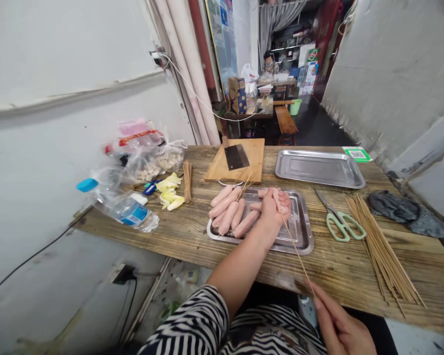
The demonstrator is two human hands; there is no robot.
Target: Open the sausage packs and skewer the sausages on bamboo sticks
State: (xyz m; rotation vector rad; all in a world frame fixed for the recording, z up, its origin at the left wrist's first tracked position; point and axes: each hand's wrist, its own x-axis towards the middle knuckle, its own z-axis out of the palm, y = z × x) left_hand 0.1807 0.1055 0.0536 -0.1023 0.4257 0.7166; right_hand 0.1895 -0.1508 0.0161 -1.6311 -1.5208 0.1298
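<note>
Over the right part of a metal tray, my left hand is closed around a pale pink sausage. A thin wooden skewer runs from that sausage's near end down toward me. My right hand pinches the skewer's lower end between thumb and fingers, in front of the table edge. Several more sausages are piled in the left half of the tray, and a few skewer ends stick out behind them.
Right of the tray lie green-handled scissors, a bundle of skewers and a dark crumpled bag. Behind are a second tray and a cleaver on a cutting board. At left are a water bottle and leaves. A person sits far back.
</note>
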